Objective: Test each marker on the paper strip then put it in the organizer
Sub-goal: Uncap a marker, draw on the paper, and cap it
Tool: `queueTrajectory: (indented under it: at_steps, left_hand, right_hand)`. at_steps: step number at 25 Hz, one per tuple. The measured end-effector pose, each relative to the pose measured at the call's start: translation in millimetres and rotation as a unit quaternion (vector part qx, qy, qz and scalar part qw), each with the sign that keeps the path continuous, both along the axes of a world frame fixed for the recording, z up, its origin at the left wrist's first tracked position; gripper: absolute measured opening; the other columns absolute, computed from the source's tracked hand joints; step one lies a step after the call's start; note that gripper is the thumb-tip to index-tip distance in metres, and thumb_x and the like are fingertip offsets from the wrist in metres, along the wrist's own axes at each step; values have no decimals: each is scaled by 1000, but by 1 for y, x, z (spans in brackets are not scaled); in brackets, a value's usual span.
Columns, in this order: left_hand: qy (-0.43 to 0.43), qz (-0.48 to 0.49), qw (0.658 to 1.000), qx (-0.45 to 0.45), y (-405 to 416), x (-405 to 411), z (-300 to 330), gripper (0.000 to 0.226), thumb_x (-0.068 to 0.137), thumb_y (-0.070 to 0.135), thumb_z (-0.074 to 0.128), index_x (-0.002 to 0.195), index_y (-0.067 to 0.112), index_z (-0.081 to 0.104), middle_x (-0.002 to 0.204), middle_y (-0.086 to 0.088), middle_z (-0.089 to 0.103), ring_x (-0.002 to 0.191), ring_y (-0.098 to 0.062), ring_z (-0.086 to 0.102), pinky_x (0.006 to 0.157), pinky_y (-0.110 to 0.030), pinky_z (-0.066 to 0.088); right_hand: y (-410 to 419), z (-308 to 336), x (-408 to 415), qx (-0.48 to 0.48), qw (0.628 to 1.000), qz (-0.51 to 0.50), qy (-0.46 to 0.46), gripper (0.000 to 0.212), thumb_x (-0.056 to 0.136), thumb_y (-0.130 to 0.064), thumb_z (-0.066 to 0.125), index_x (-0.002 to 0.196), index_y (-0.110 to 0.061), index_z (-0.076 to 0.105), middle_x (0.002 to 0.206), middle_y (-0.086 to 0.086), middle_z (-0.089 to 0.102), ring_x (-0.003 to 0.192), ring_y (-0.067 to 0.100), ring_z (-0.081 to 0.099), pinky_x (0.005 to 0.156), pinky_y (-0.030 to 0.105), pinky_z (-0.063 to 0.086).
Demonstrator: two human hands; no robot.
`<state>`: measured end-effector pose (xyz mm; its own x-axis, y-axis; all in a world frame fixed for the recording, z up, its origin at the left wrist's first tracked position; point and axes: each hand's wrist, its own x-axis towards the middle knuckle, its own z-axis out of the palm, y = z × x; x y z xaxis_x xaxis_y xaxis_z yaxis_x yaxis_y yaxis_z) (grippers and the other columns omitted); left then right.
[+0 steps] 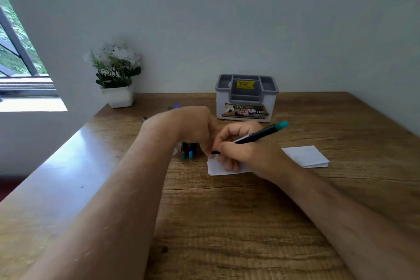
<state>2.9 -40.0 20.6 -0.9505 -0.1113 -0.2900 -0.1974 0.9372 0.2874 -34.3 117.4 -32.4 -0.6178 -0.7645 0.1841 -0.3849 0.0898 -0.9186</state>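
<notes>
My right hand [245, 152] grips a black marker with a teal end [261, 134], tip down over a small white paper strip [214, 167] on the wooden table. My left hand [195, 127] is curled right beside the marker's tip, fingers closed near the strip's upper left corner; whether it holds the cap is hidden. Two more black markers [187, 151] with coloured ends lie just left of the strip, partly under my left wrist. The grey and white organizer [246, 98] stands behind my hands against the wall.
A folded white paper [305, 157] lies to the right of my right hand. A potted white flower [117, 75] stands at the back left corner. More markers [173, 106] lie behind my left hand. The table's left edge [45, 166] runs diagonally.
</notes>
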Motion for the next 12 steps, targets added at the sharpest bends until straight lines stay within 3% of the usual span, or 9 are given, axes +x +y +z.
queueTrajectory:
  at_steps: [6,8,10,12]
  left_hand:
    - [14,-4,1000,9,-1,3,-1,15,74,19,82,83,29,76,84,17,69,85,-2,59,91,-30,45]
    - [15,1,1000,18,-1,3,-2,19,73,17,83,77,34,73,81,20,67,84,-1,58,89,-29,44]
    - [14,5,1000,25,0,3,-2,19,74,16,82,84,31,76,82,21,67,85,-1,56,91,-30,43]
    - [14,9,1000,24,-1,4,-2,20,75,16,81,90,29,77,85,18,68,89,-4,58,92,-30,43]
  right_hand:
    - [-3,1,-9,52,998,20,-17,11,82,2,63,77,-8,62,66,12,70,56,22,64,50,31,50]
    - [-5,0,-10,70,997,-6,27,11,78,-10,67,73,-3,60,65,9,69,59,25,64,55,40,51]
    - [-6,1,-8,99,991,-30,87,23,74,-24,70,73,-3,60,70,11,67,71,26,65,67,48,53]
    - [-6,3,-5,105,989,-35,99,23,77,-23,71,76,-1,61,73,13,67,74,23,64,69,47,53]
